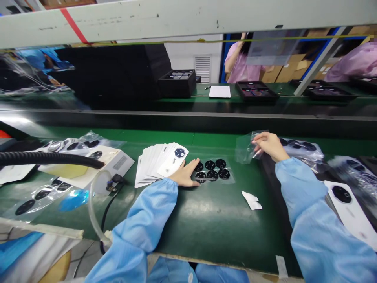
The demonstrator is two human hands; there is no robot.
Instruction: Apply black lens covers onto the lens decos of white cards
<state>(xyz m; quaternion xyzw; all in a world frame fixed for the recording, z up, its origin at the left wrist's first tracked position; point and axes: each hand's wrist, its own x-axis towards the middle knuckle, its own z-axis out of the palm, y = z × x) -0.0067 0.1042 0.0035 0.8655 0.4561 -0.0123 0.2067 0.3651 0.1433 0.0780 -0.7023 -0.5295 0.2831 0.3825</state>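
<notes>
My left hand [186, 174] lies with spread fingers on the green bench, at the left edge of a clear sheet of round black camera-lens covers [212, 169]. Beside it, to the left, white phone back panels [154, 159] lie fanned out, the top one with a round dark camera disc. My right hand [269, 144] is raised at the right, fingertips pinched on a clear plastic film [246, 148]. A small torn piece of white paper [252, 200] lies on the bench between my arms.
A white box-shaped device [119, 165] with a black hose [53, 158] stands at left. Bagged lens covers [303, 147] and white phone panels [352, 208] lie at right on black trays. Black trays [256, 91] line the far bench, where people in pink stand.
</notes>
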